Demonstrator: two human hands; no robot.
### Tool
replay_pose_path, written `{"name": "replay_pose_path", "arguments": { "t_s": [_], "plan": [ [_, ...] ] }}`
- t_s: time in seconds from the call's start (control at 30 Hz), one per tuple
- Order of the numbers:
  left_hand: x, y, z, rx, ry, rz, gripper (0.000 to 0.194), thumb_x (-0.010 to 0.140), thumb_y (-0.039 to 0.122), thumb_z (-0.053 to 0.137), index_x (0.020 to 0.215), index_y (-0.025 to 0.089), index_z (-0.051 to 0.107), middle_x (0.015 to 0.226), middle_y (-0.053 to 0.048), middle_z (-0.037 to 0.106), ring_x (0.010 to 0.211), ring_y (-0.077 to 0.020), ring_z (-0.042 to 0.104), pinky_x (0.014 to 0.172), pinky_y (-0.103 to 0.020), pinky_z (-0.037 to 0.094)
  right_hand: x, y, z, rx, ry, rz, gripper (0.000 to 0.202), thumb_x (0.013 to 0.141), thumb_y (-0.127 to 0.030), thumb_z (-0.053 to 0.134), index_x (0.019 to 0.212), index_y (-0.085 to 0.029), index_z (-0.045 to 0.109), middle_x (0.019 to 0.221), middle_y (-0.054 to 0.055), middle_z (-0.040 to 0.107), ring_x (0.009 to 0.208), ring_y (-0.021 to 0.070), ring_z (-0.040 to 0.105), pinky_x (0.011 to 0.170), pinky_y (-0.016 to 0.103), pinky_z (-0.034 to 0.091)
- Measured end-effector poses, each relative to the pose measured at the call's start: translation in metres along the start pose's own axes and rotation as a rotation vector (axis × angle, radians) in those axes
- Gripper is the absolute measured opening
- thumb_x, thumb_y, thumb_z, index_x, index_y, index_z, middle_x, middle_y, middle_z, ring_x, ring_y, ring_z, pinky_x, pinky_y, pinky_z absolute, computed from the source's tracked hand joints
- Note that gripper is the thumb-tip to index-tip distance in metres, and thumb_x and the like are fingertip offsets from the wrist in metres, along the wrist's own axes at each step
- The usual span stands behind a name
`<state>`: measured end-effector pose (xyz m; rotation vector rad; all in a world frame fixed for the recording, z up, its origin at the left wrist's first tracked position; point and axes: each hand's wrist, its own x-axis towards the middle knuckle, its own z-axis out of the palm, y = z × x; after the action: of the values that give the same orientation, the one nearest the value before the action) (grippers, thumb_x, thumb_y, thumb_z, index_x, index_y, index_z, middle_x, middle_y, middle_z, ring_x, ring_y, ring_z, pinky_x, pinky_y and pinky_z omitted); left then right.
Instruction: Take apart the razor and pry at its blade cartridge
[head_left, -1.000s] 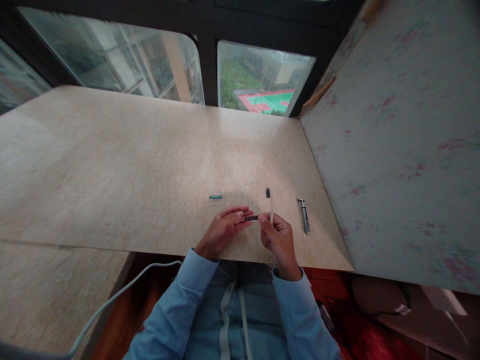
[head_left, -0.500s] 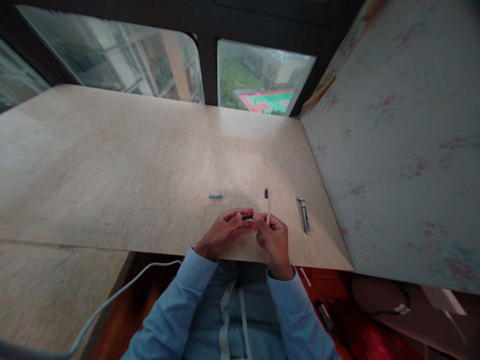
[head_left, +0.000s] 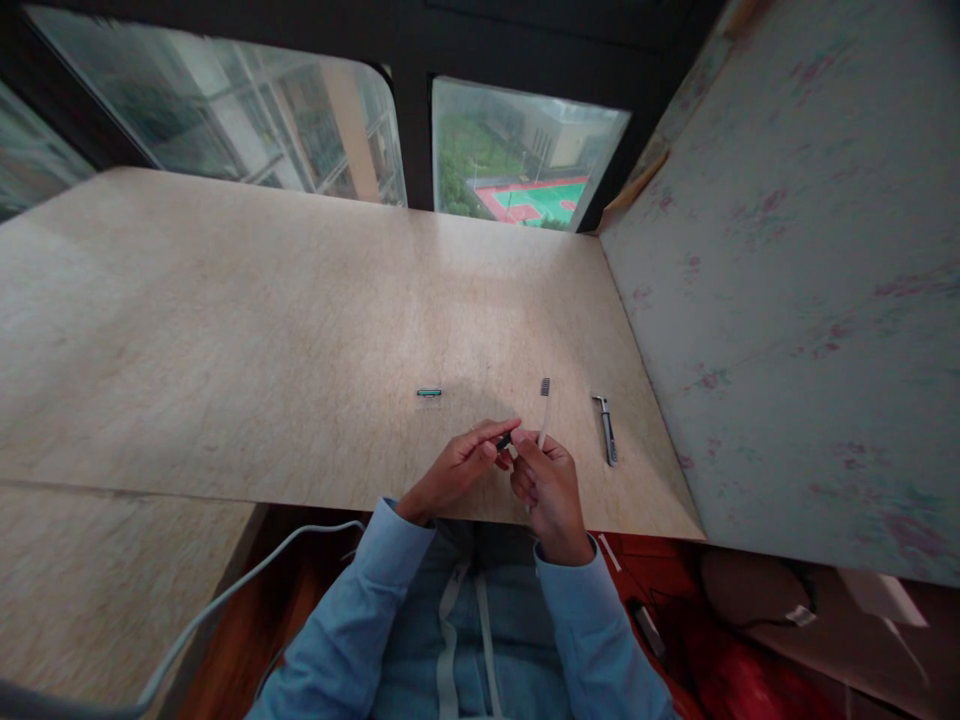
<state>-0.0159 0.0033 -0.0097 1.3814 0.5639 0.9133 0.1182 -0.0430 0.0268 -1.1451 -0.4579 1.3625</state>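
Note:
My left hand (head_left: pixel 459 462) and my right hand (head_left: pixel 549 485) meet above the table's front edge. A small black piece (head_left: pixel 503 441) is pinched between their fingertips; its exact kind is too small to make out. My right hand is also closed round a toothbrush (head_left: pixel 545 408) with a pale handle and dark bristles, its head pointing away from me. To the right of that hand lies a razor handle (head_left: pixel 608 435), grey and dark, with no blade head seen on it. Beyond my left hand, a teal-and-black razor cartridge (head_left: pixel 429 393) rests on the table, apparently with clear plastic about it.
The pale marbled table (head_left: pixel 247 330) reaches to the windows (head_left: pixel 529 150) at the back. A flowered wall (head_left: pixel 787 330) bounds it on the right. A white cable (head_left: pixel 247 585) curves past the lower left, and a red floor area (head_left: pixel 645 580) shows below the table.
The black piece has been tilted, its right end now higher. The toothbrush has turned so its head leans further right and its bristles face differently. My left hand has shifted slightly right.

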Motion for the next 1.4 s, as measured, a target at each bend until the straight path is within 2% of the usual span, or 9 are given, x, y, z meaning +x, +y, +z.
{"name": "replay_pose_path", "arguments": {
  "t_s": [0.27, 0.4, 0.57, 0.77, 0.9, 1.03, 1.13, 1.27, 1.4],
  "plan": [
    [-0.001, -0.001, 0.001, -0.066, -0.032, -0.019, 0.057, 0.092, 0.057, 0.052, 0.132, 0.016, 0.061, 0.118, -0.015, 0.066, 0.104, -0.0234, 0.063, 0.088, -0.034, 0.050, -0.003, 0.003, 0.004, 0.014, 0.028, 0.000, 0.042, 0.065, -0.048, 0.085, 0.063, -0.015, 0.060, 0.039, -0.012, 0.038, 0.029, 0.0006, 0.023, 0.028, 0.015, 0.014],
    [-0.001, -0.001, -0.001, -0.022, -0.016, 0.027, 0.056, 0.090, 0.058, 0.054, 0.127, 0.017, 0.063, 0.119, -0.014, 0.063, 0.112, -0.0249, 0.060, 0.094, -0.035, 0.048, -0.003, 0.007, 0.005, 0.065, 0.052, 0.023, 0.045, 0.062, -0.050, 0.087, 0.060, -0.016, 0.057, 0.038, -0.013, 0.035, 0.028, 0.0003, 0.021, 0.028, 0.015, 0.015],
    [-0.002, -0.001, -0.004, -0.011, -0.003, 0.016, 0.055, 0.090, 0.058, 0.055, 0.124, 0.017, 0.066, 0.117, -0.013, 0.063, 0.110, -0.0247, 0.060, 0.096, -0.035, 0.047, -0.004, 0.013, 0.007, 0.109, 0.049, 0.051, 0.047, 0.063, -0.051, 0.086, 0.058, -0.018, 0.052, 0.036, -0.014, 0.033, 0.027, 0.0005, 0.020, 0.027, 0.015, 0.016],
    [-0.005, 0.001, -0.004, -0.151, 0.010, -0.046, 0.052, 0.090, 0.055, 0.057, 0.124, 0.017, 0.067, 0.123, -0.014, 0.062, 0.117, -0.0264, 0.057, 0.100, -0.037, 0.045, -0.010, 0.008, 0.010, 0.135, 0.003, 0.091, 0.040, 0.065, -0.046, 0.086, 0.063, -0.017, 0.057, 0.036, -0.014, 0.034, 0.027, 0.0008, 0.019, 0.027, 0.014, 0.017],
    [-0.008, 0.009, -0.003, -0.284, -0.048, -0.078, 0.050, 0.093, 0.054, 0.052, 0.126, 0.019, 0.067, 0.128, -0.015, 0.058, 0.120, -0.0276, 0.055, 0.100, -0.039, 0.045, -0.017, 0.002, 0.013, 0.165, -0.011, 0.112, 0.037, 0.063, -0.042, 0.087, 0.065, -0.016, 0.060, 0.035, -0.014, 0.033, 0.028, 0.0004, 0.018, 0.027, 0.013, 0.017],
    [-0.009, 0.014, -0.004, -0.306, -0.101, -0.062, 0.053, 0.091, 0.056, 0.054, 0.129, 0.021, 0.066, 0.131, -0.015, 0.055, 0.120, -0.0278, 0.054, 0.101, -0.039, 0.045, -0.021, 0.002, 0.017, 0.197, -0.025, 0.125, 0.037, 0.064, -0.042, 0.087, 0.065, -0.017, 0.059, 0.035, -0.015, 0.032, 0.028, 0.0005, 0.016, 0.027, 0.013, 0.018],
    [-0.009, 0.013, -0.004, -0.309, -0.095, -0.038, 0.047, 0.089, 0.051, 0.060, 0.125, 0.022, 0.068, 0.126, -0.013, 0.056, 0.120, -0.0267, 0.054, 0.101, -0.038, 0.045, -0.023, 0.005, 0.019, 0.193, -0.028, 0.126, 0.040, 0.064, -0.043, 0.087, 0.066, -0.018, 0.057, 0.035, -0.015, 0.032, 0.029, 0.0008, 0.016, 0.027, 0.013, 0.018],
    [-0.008, 0.012, -0.004, -0.378, -0.072, -0.037, 0.044, 0.088, 0.051, 0.063, 0.119, 0.021, 0.072, 0.123, -0.013, 0.057, 0.118, -0.0268, 0.054, 0.099, -0.039, 0.047, -0.023, 0.005, 0.016, 0.133, -0.073, 0.126, 0.040, 0.069, -0.049, 0.084, 0.072, -0.018, 0.059, 0.037, -0.015, 0.032, 0.030, 0.0014, 0.016, 0.028, 0.013, 0.017],
    [-0.008, 0.010, -0.004, -0.431, -0.010, -0.072, 0.046, 0.082, 0.053, 0.069, 0.113, 0.019, 0.074, 0.120, -0.014, 0.061, 0.114, -0.0268, 0.057, 0.099, -0.042, 0.047, -0.027, -0.002, 0.002, -0.030, -0.177, 0.077, 0.045, 0.080, -0.062, 0.069, 0.081, -0.016, 0.065, 0.040, -0.013, 0.032, 0.031, 0.0024, 0.017, 0.030, 0.015, 0.015]
  ]
}}
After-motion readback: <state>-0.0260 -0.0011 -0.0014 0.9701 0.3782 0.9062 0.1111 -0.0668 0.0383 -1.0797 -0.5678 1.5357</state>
